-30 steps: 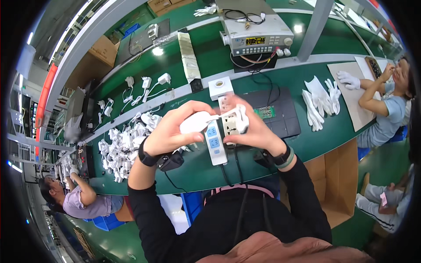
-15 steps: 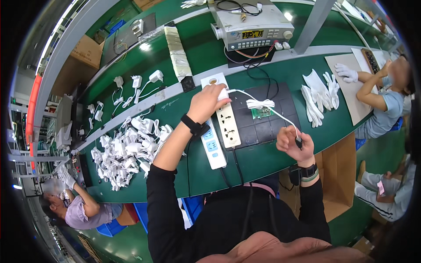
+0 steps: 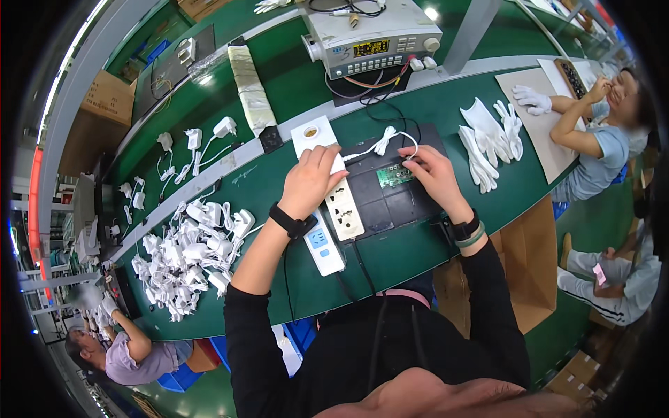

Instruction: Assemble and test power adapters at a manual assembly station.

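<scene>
My left hand is closed around a white power adapter at the upper end of a cream power strip. From the adapter a white cable, bundled in its middle, runs to my right hand. That hand pinches the cable's end at the right edge of a small green circuit board. The connector itself is hidden by my fingers, so whether it sits in the board cannot be told. The board lies on a black mat.
A heap of white adapters lies at left, with several more behind it. A white-and-blue power strip stands beside the cream one. A grey bench instrument is at the back. White gloves lie at right; co-workers sit on both sides.
My right hand has moved up and left with the cable end, from the mat's front right corner to the circuit board. My left hand stays on the adapter. The view has shifted slightly.
</scene>
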Motion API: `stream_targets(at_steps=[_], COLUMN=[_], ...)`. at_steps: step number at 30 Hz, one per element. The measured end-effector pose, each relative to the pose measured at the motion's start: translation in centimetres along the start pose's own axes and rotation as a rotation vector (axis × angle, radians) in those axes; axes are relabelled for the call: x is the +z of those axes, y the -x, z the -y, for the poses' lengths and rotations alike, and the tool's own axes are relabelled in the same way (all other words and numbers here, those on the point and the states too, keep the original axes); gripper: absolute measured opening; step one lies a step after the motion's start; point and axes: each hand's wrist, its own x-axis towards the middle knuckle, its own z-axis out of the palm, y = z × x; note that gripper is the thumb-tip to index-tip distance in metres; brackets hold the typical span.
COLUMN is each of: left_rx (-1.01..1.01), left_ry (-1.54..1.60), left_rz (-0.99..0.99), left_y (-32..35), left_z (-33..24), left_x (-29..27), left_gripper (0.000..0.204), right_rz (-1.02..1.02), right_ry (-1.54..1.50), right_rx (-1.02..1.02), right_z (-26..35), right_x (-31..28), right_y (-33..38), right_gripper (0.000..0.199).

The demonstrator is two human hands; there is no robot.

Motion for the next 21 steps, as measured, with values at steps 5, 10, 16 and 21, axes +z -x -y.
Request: stream_targets(at_steps=[5,10,16,21], left_rx=[0.001,-0.01,-0.187,-0.688], left_ry=[0.004,0.018,0.204,-0.317], left_rz=[-0.002,0.021,0.078,0.121], left_y=[0.0,-0.2,-2.7,-5.2], left_z=[0.1,-0.4,5.4,18.4], left_x=[-0.3,-0.3,-4.6,-5.5], left_gripper=[0.047,0.044,0.032,0.038], right_rz=[0.038,0.121,0.016,-0.033], right_ry=[0.243,0.216,0.215,0.227], right_rx=[-0.129,-0.1,-0.093,-0.094], right_z=[0.3,0.2,-1.3,-1.3], right_x=[0.5,0.7,1.0,1.5], right_y=[-0.1,-0.3,1.1,1.2], right_gripper=[0.021,0.024,0.034,0.033])
